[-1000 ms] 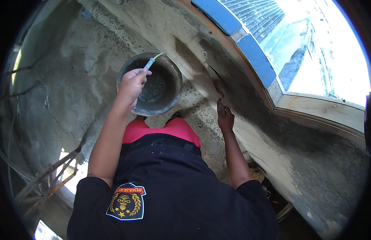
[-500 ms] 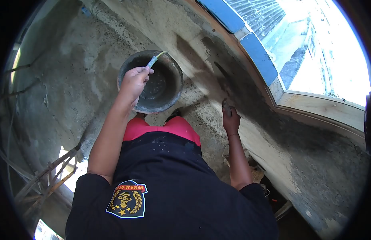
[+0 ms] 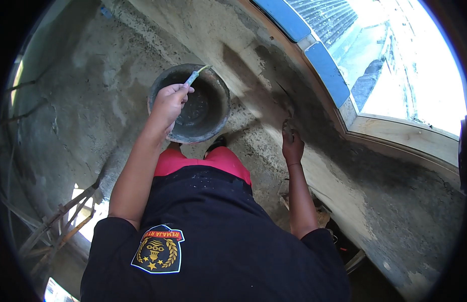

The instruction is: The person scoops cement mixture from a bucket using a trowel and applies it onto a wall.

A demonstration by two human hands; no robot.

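Note:
My left hand (image 3: 169, 104) is closed around the pale blue-grey handle of a slim tool (image 3: 192, 78); a thin yellowish end sticks out past the handle. It is held over a round dark bucket (image 3: 221, 108), whose inside is coated with grey residue. My right hand (image 3: 293, 147) is at the wall (image 3: 314, 128), with its fingers wrapped round what looks like a trowel (image 3: 289, 111). The trowel's thin dark blade, seen nearly edge-on, points up along a damp dark patch of plaster. Shadow hides much of its handle.
A wooden window frame (image 3: 394, 132) with blue panes (image 3: 326, 73) runs along the wall at right. Wooden poles (image 3: 67, 211) stand at lower left. Rough concrete floor (image 3: 243, 118) lies around the bucket, and a small blue scrap (image 3: 106, 12) lies at upper left.
My right hand has shifted slightly along the wall, and the trowel's blade has turned to look thinner. My left hand with the slim tool stays over the bucket.

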